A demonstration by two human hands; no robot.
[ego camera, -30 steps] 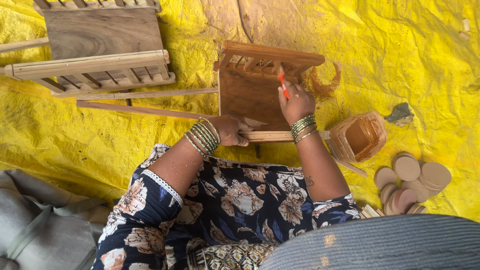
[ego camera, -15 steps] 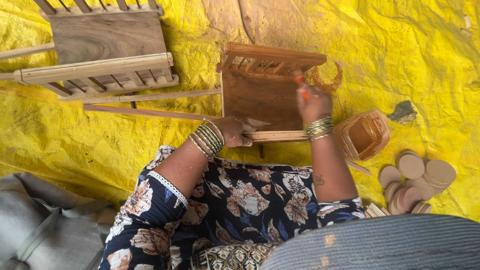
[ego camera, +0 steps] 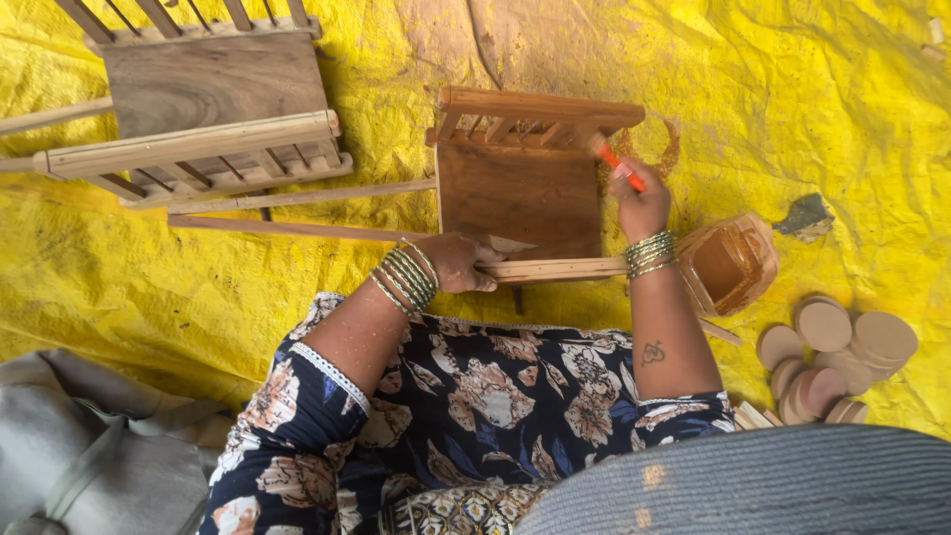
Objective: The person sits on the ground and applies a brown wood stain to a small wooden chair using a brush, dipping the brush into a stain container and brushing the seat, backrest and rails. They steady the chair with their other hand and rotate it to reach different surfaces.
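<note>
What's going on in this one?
A person sits on a yellow tarp, working on a small wooden rack that lies on its side. The left hand grips the rack's near rail. The right hand holds an orange-handled brush to its far right corner, where the wood looks darker and coated. An open container of brown finish stands beside the right wrist, with round wooden discs past it. A second, paler rack lies to the left.

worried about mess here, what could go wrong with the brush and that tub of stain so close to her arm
The open tub of stain sits right beside the right hand's forearm, so a swing could tip it onto the yellow sheet. The left hand grips only one rail of the wooden rack, which might shift under the brush.
</note>
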